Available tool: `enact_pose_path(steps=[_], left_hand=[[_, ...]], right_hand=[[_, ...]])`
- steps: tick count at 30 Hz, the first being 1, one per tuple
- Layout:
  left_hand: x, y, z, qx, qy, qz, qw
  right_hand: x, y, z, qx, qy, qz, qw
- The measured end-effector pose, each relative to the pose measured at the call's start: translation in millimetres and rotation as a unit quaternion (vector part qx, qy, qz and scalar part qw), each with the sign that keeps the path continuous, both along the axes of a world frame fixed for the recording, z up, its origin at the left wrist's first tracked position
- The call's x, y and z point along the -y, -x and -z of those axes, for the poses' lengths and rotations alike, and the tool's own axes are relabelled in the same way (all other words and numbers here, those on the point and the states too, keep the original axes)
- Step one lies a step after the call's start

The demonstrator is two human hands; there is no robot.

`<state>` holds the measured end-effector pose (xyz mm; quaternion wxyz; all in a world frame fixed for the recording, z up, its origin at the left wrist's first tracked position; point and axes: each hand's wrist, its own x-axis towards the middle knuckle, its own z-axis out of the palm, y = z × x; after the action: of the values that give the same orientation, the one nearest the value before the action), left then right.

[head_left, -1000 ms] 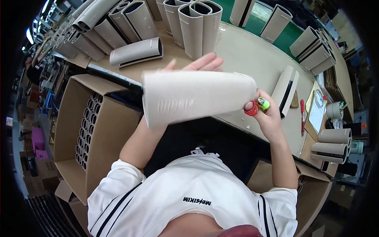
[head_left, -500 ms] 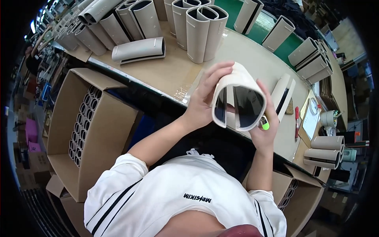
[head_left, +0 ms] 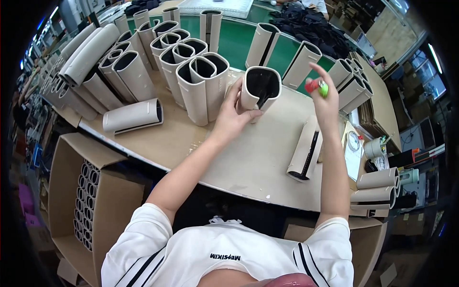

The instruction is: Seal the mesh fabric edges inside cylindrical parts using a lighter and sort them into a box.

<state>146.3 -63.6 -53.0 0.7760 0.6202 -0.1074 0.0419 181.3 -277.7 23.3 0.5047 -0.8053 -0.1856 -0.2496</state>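
Observation:
A beige tube with a dark lining and a slit down its side [head_left: 248, 101] stands upright in my left hand [head_left: 232, 115], whose fingers wrap round its left side. Just left of it is a cluster of similar upright tubes [head_left: 191, 103]. My right hand [head_left: 326, 107] is raised apart from the tube, with one finger stretched out and the others curled round a small red and lime-green tool [head_left: 322, 89]. The tool's kind is unclear. Close behind that hand a slit tube [head_left: 301, 64] leans on the green surface. Another tube [head_left: 304, 152] lies nearer me.
A single tube [head_left: 131, 116] lies at the left of the table [head_left: 239, 162]. Many more are piled behind it. An open carton [head_left: 119, 201] with rows of tubes stands at lower left. A clipboard [head_left: 354, 158] and stacked tubes [head_left: 375, 189] are at right. Dark cloth [head_left: 311, 26] is heaped behind.
The tube has gone from both hands, its opening toward me, to my left hand alone, farther off and upright. My right hand has let go and moved away with the small tool.

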Motion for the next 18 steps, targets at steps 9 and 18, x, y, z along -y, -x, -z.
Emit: enact_pose_path(steps=[9,18], left_hand=[[9.7,15.9,22.3,0.213,-0.252,-0.145,0.933],[39.2,77.2,-25.5,0.123,-0.106,0.049,0.986]], right_hand=[[41.7,-81.3,-12.4,-0.109,0.322,0.278,0.898],[18.5,129.0,-16.4,-0.047,0.221,-0.067,0.972]])
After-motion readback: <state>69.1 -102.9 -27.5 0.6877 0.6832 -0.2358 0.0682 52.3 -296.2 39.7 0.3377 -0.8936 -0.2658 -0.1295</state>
